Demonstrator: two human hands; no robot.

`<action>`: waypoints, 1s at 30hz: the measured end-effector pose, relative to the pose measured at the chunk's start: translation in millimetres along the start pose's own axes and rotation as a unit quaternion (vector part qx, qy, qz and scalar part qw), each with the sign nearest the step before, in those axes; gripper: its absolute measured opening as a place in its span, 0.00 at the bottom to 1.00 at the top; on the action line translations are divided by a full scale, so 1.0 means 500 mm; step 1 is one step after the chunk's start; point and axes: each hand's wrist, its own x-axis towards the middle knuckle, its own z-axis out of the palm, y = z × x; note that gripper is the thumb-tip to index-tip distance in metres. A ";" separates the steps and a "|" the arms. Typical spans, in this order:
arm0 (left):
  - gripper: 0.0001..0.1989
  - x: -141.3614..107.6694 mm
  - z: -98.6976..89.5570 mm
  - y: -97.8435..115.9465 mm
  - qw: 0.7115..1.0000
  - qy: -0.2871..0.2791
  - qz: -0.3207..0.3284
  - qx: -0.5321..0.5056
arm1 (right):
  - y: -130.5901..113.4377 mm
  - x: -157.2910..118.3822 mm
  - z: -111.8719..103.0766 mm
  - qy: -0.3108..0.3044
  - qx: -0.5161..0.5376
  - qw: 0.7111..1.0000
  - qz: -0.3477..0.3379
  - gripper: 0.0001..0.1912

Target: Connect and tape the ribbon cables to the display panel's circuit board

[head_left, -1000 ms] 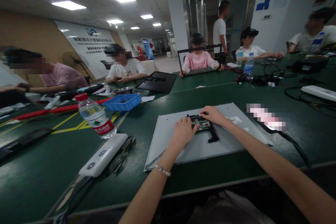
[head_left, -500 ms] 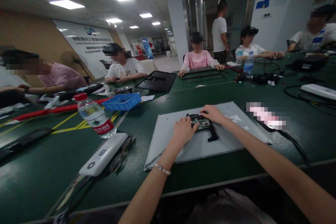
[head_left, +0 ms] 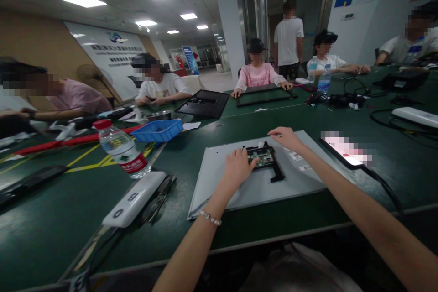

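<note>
A grey flat display panel (head_left: 222,187) lies on the table in front of me. On it sits a black plastic bracket (head_left: 278,172) with a green circuit board (head_left: 265,159) inside. My left hand (head_left: 238,166) holds the bracket's left side, its thumb reaching over the board's edge and its fingers bent. My right hand (head_left: 285,138) is off the bracket, above the panel's far edge. Its fingers are drawn together toward the thumb; whether something small is between them is hidden.
Left of the panel are a white power strip (head_left: 135,198), eyeglasses (head_left: 158,200), a water bottle (head_left: 125,150) and a blue tray (head_left: 159,131). A phone (head_left: 344,150) with a cable lies to the right. Across the table, a person in pink (head_left: 258,75) holds a black frame (head_left: 267,100).
My right hand has left the bracket's far right corner and moved up and slightly right. My left hand stays on the bracket. The person across has tilted the black frame up.
</note>
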 end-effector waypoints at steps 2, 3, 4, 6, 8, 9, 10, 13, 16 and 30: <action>0.27 0.001 -0.005 0.000 1.000 0.006 -0.005 -0.002 | 0.010 -0.004 -0.027 0.001 0.000 1.000 0.029 0.12; 0.25 0.002 -0.008 0.000 1.000 0.009 -0.006 -0.002 | 0.017 -0.006 -0.039 -0.002 -0.001 0.999 0.044 0.12; 0.24 0.002 -0.011 0.000 1.000 0.012 -0.006 -0.003 | 0.025 -0.008 -0.050 -0.008 -0.003 0.998 0.061 0.12; 0.22 0.003 -0.017 0.001 1.000 0.017 -0.002 -0.004 | 0.043 -0.012 -0.069 -0.028 -0.015 0.995 0.096 0.13; 0.21 0.004 -0.020 0.002 1.000 0.021 0.001 -0.003 | 0.059 -0.016 -0.085 -0.066 -0.046 0.989 0.125 0.14; 0.20 0.004 -0.021 0.002 1.000 0.024 0.003 -0.003 | 0.064 -0.018 -0.092 -0.091 -0.066 0.984 0.138 0.14; 0.20 0.004 -0.021 0.002 1.000 0.026 0.005 -0.003 | 0.068 -0.020 -0.099 -0.119 -0.085 0.978 0.149 0.15; 0.20 0.005 -0.019 0.002 0.999 0.031 0.012 -0.006 | 0.065 -0.025 -0.113 -0.200 -0.115 0.958 0.170 0.15; 0.19 0.007 -0.017 0.002 0.999 0.035 0.016 -0.010 | 0.050 -0.032 -0.123 -0.235 -0.126 0.941 0.209 0.13; 0.17 0.008 -0.027 0.004 0.998 0.046 0.018 -0.037 | 0.025 -0.058 -0.146 -0.163 0.018 0.964 0.209 0.08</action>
